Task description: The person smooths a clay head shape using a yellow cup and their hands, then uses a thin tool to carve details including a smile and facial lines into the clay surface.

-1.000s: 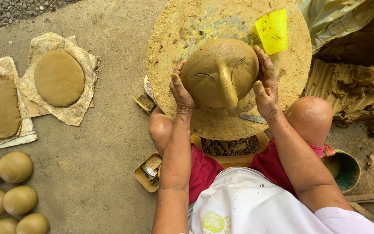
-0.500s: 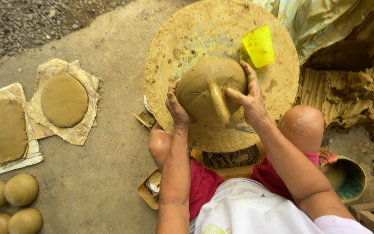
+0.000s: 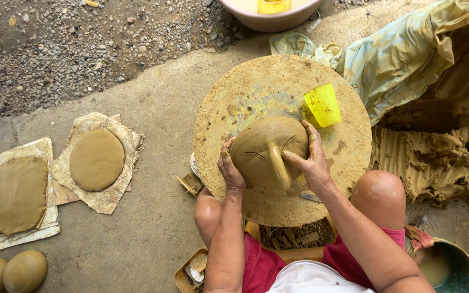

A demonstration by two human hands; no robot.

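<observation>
This was an outdoor pottery workshop set on bare ground. A round, clay-caked turntable (image 3: 245, 108) sat low on a packed-earth floor (image 3: 147, 244) edged by loose grey gravel (image 3: 82, 43). Flat brown clay slabs on worn paper sheets (image 3: 97, 160), smooth egg-shaped clay balls (image 3: 25, 270), a heap of raw scraped clay (image 3: 435, 163) under a pale plastic sheet (image 3: 408, 54) and a green bucket of muddy water (image 3: 449, 268) lay about.
</observation>
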